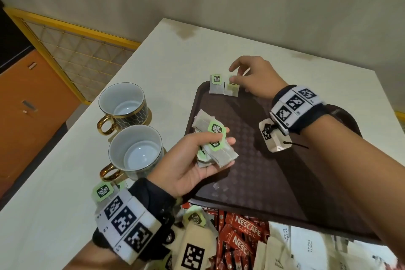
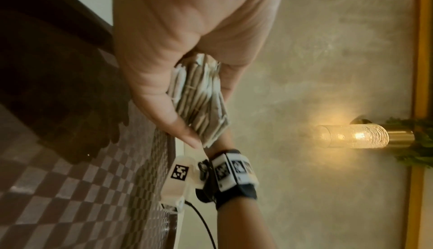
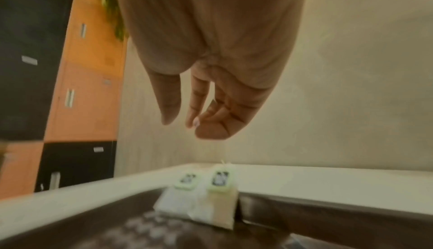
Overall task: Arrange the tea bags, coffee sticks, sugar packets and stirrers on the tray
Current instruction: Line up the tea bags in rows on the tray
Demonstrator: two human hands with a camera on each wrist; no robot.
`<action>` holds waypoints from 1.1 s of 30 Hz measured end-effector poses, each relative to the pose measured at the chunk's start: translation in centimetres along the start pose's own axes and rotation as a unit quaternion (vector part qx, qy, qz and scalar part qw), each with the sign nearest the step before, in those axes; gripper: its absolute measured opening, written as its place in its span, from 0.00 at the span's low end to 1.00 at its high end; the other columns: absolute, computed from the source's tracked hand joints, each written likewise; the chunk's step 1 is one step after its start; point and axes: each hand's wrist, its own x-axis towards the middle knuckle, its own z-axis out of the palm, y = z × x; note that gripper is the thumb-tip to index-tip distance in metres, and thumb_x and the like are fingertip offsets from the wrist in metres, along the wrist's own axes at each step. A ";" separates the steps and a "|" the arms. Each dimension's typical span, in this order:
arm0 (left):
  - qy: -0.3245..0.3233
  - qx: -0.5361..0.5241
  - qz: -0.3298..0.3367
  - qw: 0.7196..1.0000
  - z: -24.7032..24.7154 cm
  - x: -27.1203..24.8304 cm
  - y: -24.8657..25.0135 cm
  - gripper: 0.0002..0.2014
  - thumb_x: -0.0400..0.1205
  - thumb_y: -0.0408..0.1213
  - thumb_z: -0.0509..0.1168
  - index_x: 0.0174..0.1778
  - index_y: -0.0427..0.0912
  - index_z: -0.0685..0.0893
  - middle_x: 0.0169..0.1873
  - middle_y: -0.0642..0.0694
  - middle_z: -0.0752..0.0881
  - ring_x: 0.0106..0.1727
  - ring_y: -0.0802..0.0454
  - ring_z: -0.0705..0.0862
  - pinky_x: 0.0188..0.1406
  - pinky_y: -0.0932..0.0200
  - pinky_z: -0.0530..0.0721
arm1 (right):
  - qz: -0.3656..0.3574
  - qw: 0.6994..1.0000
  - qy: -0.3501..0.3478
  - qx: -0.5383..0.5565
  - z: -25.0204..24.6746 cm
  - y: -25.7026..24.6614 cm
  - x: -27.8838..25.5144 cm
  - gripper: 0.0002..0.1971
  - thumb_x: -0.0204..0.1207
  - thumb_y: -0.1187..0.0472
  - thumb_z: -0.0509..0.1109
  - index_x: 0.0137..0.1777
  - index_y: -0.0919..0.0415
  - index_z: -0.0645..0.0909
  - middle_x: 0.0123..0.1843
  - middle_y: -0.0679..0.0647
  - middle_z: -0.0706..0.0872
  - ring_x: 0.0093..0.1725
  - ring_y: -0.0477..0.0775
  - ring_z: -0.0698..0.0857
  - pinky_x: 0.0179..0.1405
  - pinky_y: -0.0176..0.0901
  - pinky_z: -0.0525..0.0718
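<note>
Here, left hand (image 1: 192,166) clutching tea bags (image 1: 215,149), right hand (image 1: 252,79) (fingers loose) above tray (image 1: 285,182).

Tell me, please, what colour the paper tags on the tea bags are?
Light green with a dark logo panel, clearest in the head view on the tea bags at the tray corner.

Two empty cups with gold handles stand side by side on the white desk (image 1: 65,182): the far cup (image 1: 123,106) has a dark patterned wall, the near cup (image 1: 134,153) sits just in front of it. Beyond the desk's left edge runs a yellow-framed mesh panel (image 1: 72,55), and beside that an orange and black cabinet (image 1: 26,103). A lit glass wall lamp (image 2: 351,136) with a brass base glows on the beige wall (image 2: 328,49).
</note>
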 end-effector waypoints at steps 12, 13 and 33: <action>-0.060 0.162 0.070 0.982 1.6 -1.1 -1.0 0.12 0.83 0.30 0.65 0.62 0.38 0.83 0.51 0.37 0.92 0.48 0.47 0.92 0.44 0.53 0.92 | -0.091 0.985 -0.117 0.092 -2.7 -5.1 -10.7 0.07 0.71 0.68 0.78 0.47 0.65 0.85 0.45 0.61 0.89 0.41 0.55 0.85 0.46 0.54 0.85; -0.068 0.157 0.067 0.983 1.6 -1.3 -1.1 0.12 0.83 0.31 0.65 0.62 0.38 0.84 0.52 0.38 0.91 0.48 0.47 0.92 0.46 0.53 0.91 | -0.087 0.986 -0.092 0.107 -3.1 -4.9 -11.2 0.05 0.72 0.68 0.76 0.47 0.65 0.85 0.45 0.61 0.89 0.40 0.55 0.85 0.45 0.55 0.85; -0.046 0.168 -0.003 0.985 1.6 -2.9 0.3 0.23 0.65 0.53 0.70 0.49 0.41 0.86 0.43 0.44 0.92 0.40 0.52 0.92 0.33 0.60 0.90 | -0.006 0.976 -0.188 0.106 -4.4 -6.4 -16.9 0.08 0.76 0.72 0.72 0.54 0.67 0.83 0.43 0.65 0.89 0.29 0.49 0.81 0.26 0.34 0.79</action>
